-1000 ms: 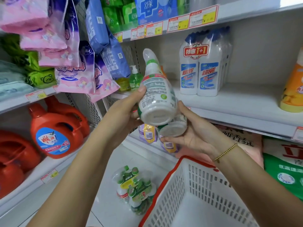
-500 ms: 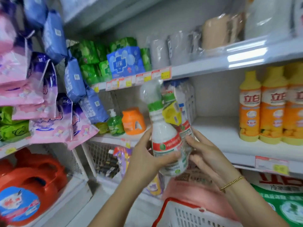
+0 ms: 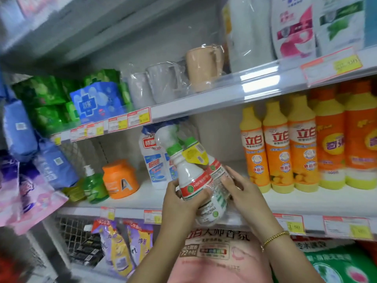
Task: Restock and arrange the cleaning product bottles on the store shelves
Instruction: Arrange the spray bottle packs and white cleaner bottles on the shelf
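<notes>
Gripping tilted pair of white green-collared plastic bottles [image 3: 190,176] with left hand [image 3: 179,203] and right hand [image 3: 243,194] above front edge of white shelf [image 3: 130,203].

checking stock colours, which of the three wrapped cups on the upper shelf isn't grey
The rightmost cup: it is peach-coloured, while the middle cup and the left cup beside it are both grey.

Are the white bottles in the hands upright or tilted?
Tilted. The white bottles lean, caps toward upper left, held by left hand and right hand.
</notes>
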`<action>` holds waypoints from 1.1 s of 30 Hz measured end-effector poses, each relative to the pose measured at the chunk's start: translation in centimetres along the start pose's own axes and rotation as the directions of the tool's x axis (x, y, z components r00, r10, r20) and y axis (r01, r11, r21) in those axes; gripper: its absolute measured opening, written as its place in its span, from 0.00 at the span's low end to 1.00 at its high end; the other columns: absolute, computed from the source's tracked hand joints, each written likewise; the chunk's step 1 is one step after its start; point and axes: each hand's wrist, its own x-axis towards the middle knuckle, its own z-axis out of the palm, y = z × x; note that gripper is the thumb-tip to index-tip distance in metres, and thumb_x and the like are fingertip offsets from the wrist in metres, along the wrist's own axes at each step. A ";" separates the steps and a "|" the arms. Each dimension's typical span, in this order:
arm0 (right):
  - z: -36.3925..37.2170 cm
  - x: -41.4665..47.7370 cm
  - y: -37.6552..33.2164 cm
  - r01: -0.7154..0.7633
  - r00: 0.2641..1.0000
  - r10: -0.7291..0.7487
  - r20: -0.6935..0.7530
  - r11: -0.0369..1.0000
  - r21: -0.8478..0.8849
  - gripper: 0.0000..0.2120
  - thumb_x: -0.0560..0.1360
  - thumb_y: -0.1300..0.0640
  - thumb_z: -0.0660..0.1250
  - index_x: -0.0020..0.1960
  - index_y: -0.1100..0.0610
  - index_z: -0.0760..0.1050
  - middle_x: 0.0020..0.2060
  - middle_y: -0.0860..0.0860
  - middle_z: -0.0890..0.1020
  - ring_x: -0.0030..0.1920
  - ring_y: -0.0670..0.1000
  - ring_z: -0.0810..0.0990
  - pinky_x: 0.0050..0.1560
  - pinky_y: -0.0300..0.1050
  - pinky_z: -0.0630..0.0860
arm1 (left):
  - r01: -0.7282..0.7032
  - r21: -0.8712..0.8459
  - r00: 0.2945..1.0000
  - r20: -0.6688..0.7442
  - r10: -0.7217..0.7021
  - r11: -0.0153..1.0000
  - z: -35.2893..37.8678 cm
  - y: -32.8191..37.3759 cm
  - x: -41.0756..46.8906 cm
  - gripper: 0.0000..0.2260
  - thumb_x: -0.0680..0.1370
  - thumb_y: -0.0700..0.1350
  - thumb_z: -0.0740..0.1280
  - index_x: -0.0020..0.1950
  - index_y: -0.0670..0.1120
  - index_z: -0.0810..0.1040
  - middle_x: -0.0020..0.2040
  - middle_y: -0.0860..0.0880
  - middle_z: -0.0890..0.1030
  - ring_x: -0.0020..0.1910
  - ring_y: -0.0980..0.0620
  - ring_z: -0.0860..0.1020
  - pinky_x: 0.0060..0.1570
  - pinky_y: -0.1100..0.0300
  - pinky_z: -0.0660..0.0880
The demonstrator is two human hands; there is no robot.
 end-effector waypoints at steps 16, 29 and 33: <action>-12.2 0.1 4.8 -0.030 0.907 -0.405 -0.119 0.221 -0.975 0.14 0.76 0.52 0.62 0.36 0.58 0.77 0.23 0.56 0.76 0.23 0.57 0.74 0.28 0.35 0.49 | -0.088 0.388 0.996 0.030 0.083 0.917 8.9 -3.1 9.1 0.25 0.67 0.48 0.77 0.56 0.46 0.66 0.53 0.47 0.77 0.47 0.49 0.78 0.47 0.55 0.76; -12.3 0.6 6.4 0.034 0.794 -0.608 -0.007 0.056 -0.998 0.21 0.78 0.47 0.56 0.33 0.56 0.76 0.25 0.52 0.75 0.25 0.55 0.74 0.28 0.38 0.53 | 0.187 0.409 0.978 0.010 -0.210 0.893 14.6 -6.2 17.6 0.27 0.71 0.52 0.76 0.63 0.40 0.74 0.62 0.40 0.78 0.59 0.42 0.77 0.59 0.50 0.74; -12.1 0.7 6.7 0.023 0.716 -0.698 0.033 -0.023 -0.999 0.20 0.77 0.50 0.57 0.30 0.56 0.74 0.25 0.53 0.74 0.25 0.55 0.74 0.31 0.39 0.54 | 0.275 0.200 0.952 0.077 -0.295 0.940 16.2 -7.1 19.1 0.18 0.72 0.44 0.75 0.59 0.42 0.75 0.55 0.45 0.79 0.54 0.46 0.78 0.52 0.55 0.75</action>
